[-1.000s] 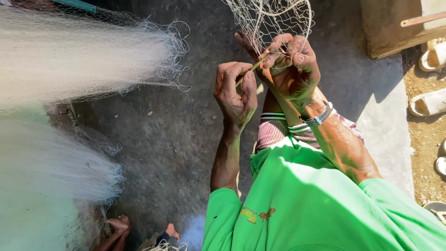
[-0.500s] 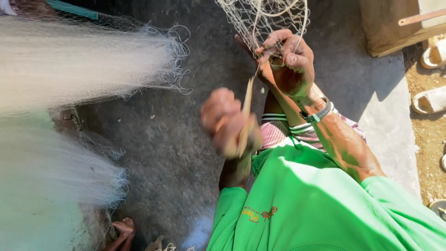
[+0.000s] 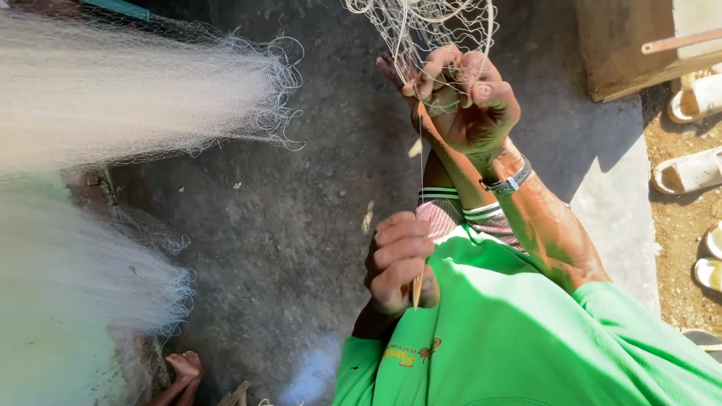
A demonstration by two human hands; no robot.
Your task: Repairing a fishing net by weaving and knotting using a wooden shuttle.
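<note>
From up here I see my right hand (image 3: 470, 98) raised near the top edge, fingers curled tight around a bunch of the fishing net (image 3: 429, 26) that hangs down from above the frame. My left hand (image 3: 398, 263) sits lower, close against my green shirt (image 3: 526, 338), fist closed on a slim wooden netting needle (image 3: 416, 289) whose tip pokes out below the knuckles. A thin line (image 3: 421, 188) runs taut between the two hands, which are well apart, one above the other. A band watch (image 3: 510, 180) sits on my right wrist, and striped cloth (image 3: 459, 214) shows between my forearms. The dark concrete floor (image 3: 286, 248) lies open through the middle, the widest free room I have. The left side is hemmed in by piled white netting (image 3: 98, 98), its frayed edge reaching toward the centre. At upper right a wooden box (image 3: 624, 53) blocks the corner, with pale sandals (image 3: 688, 171) on sandy ground just beyond the concrete's edge. A bare foot (image 3: 184, 368) shows at the bottom. On my shirt is a small yellow printed mark (image 3: 410, 353), too small to make out.
</note>
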